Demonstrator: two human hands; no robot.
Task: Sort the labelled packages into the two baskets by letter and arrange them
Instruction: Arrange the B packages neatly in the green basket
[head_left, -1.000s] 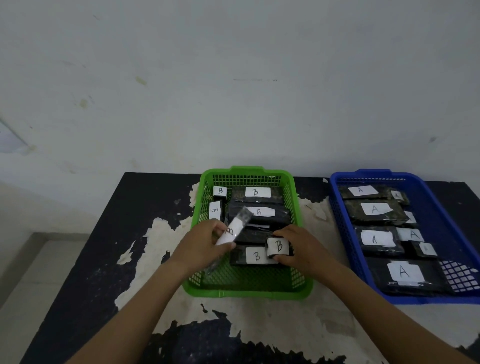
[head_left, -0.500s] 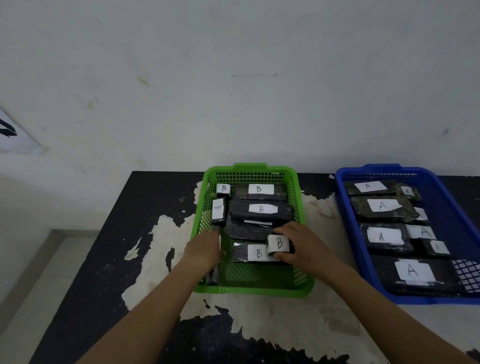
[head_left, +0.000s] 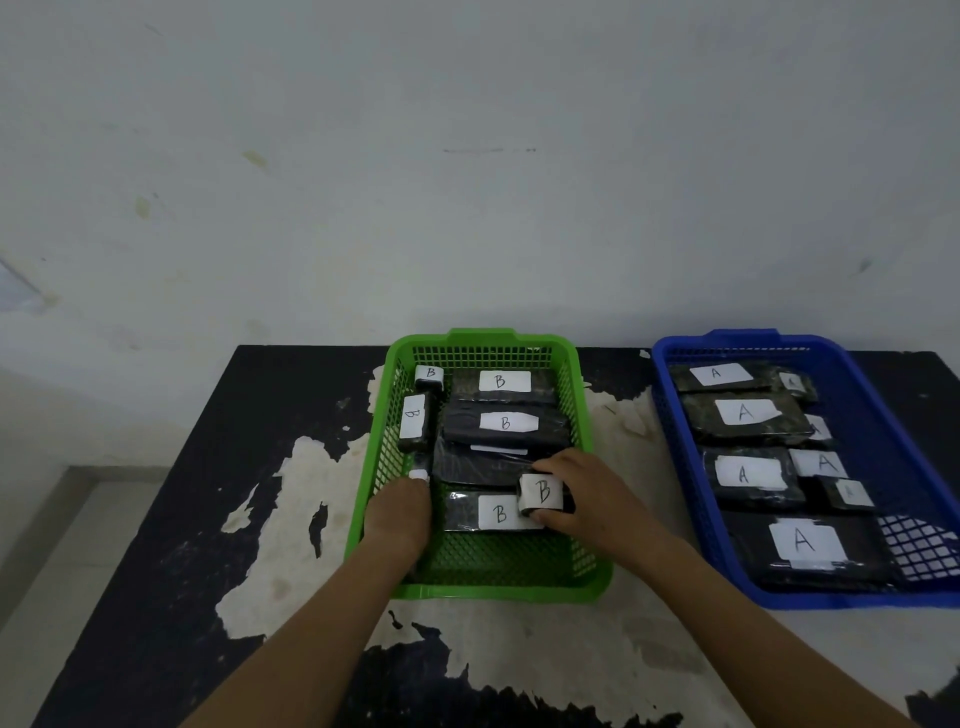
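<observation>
A green basket (head_left: 488, 590) in the middle of the table holds several black packages with white B labels. My left hand (head_left: 399, 512) reaches down along the basket's left wall over a narrow black package (head_left: 418, 466), of which only the far end with a white label shows; whether the fingers hold it is hidden. My right hand (head_left: 584, 499) pinches a small B package (head_left: 541, 493) that lies on a larger B package (head_left: 491, 512). To the right, a blue basket (head_left: 841, 597) is filled with several A-labelled packages.
The baskets stand side by side on a black table (head_left: 171, 545) with large patches of peeled paint. A white wall rises right behind the table. The table's left edge drops to a pale floor.
My left hand carried the narrow B package from above the basket down to its left wall and lowered it there. My right hand stayed on the small B package.
</observation>
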